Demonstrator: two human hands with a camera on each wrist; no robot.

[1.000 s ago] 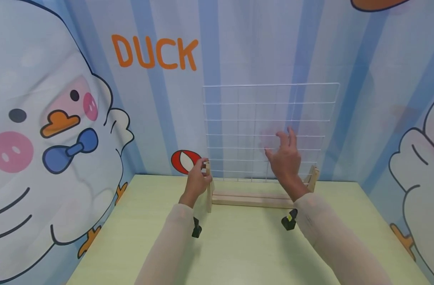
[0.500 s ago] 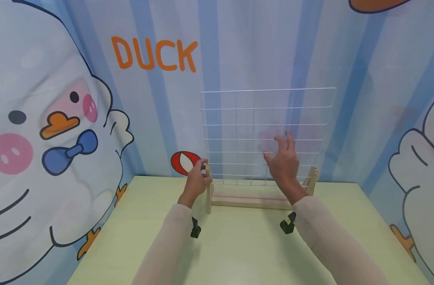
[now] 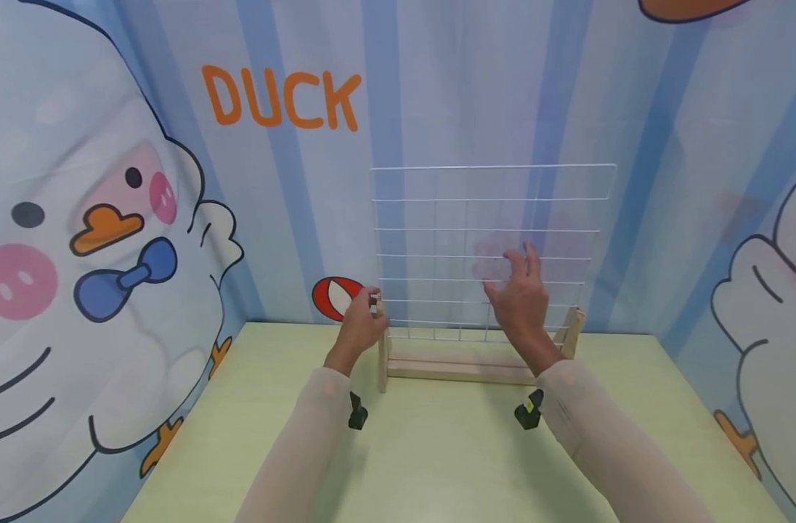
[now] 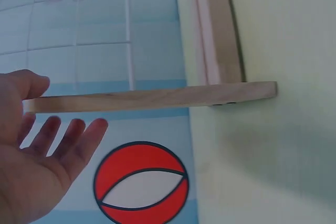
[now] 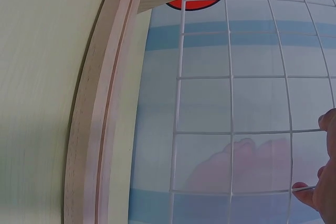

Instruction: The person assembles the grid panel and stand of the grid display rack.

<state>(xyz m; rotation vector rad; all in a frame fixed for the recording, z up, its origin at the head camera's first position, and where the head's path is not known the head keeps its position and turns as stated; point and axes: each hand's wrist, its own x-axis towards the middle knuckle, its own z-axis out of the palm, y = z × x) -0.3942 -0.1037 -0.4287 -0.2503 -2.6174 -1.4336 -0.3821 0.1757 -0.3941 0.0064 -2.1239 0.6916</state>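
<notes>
A white wire grid panel [image 3: 496, 167] stands upright between the two wooden uprights of a stand. In the right wrist view its lower edge shows apart from the stand's wooden crossbar [image 5: 86, 129]. My left hand [image 3: 355, 327] holds the top of the left upright [image 4: 157, 98], thumb on one side and fingers on the other. With fingers spread, my right hand [image 3: 525, 298] grips wires in the grid's lower right part. The right upright [image 3: 571, 334] rises beside my right wrist, partly hidden by it.
The stand rests on a pale yellow-green table [image 3: 437, 465], near its back edge. Behind it hangs a blue striped backdrop [image 3: 431, 87] with printed ducks and the word DUCK. Black wrist devices [image 3: 529, 410] hang at both forearms.
The grid panel has come down a little, and my right hand has gone slightly down with it. My left hand stays on the left upright.
</notes>
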